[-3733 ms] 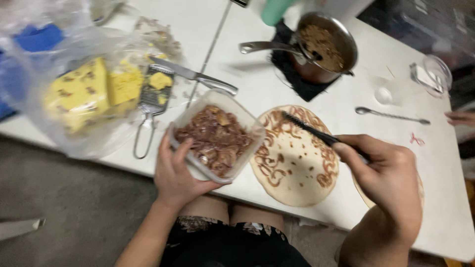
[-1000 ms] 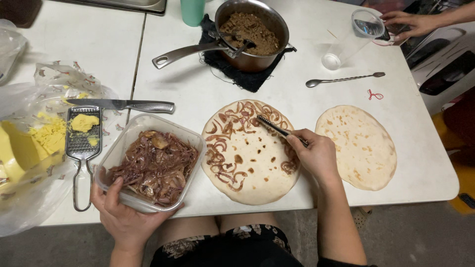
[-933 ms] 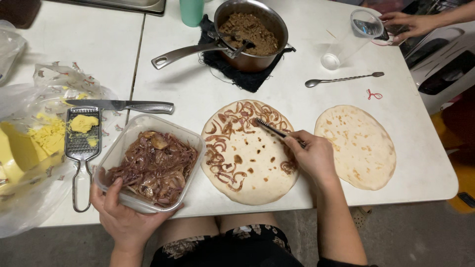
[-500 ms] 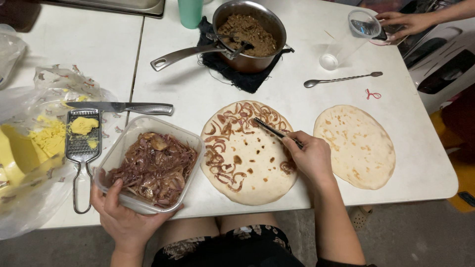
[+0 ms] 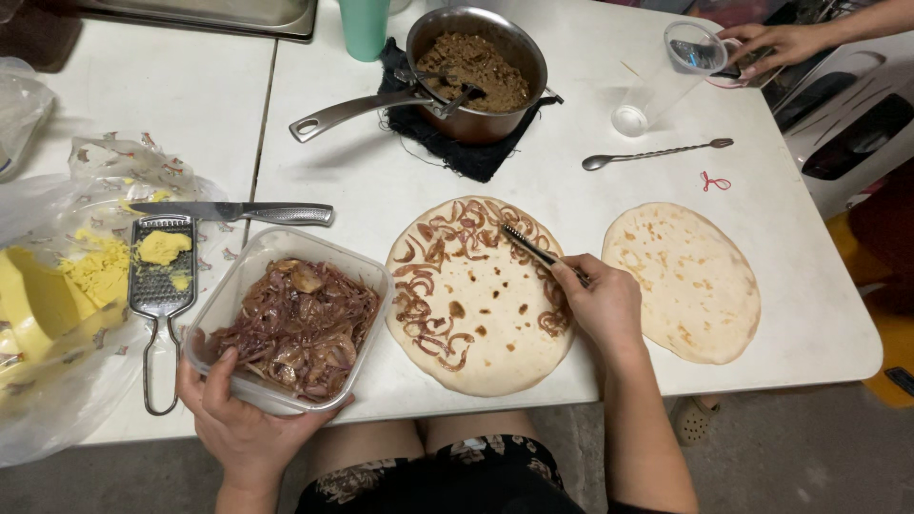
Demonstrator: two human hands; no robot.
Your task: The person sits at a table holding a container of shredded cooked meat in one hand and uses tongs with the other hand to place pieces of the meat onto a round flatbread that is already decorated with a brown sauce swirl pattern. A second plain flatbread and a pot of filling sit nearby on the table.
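My right hand grips dark tongs whose tips rest on a round flatbread ringed with browned onion strips. My left hand holds the near edge of a clear plastic container full of cooked onions, just left of that flatbread. A second, plain flatbread lies to the right of my right hand.
A steel pan of minced filling sits on a dark cloth at the back. A knife, a grater and yellow cheese on plastic lie left. A long spoon and another person's hand with a clear glass are at far right.
Since 3.7 s ago the view shifted and steadied over the table. In the last second my right hand nudged the tongs slightly across the flatbread; my left hand stayed on the container.
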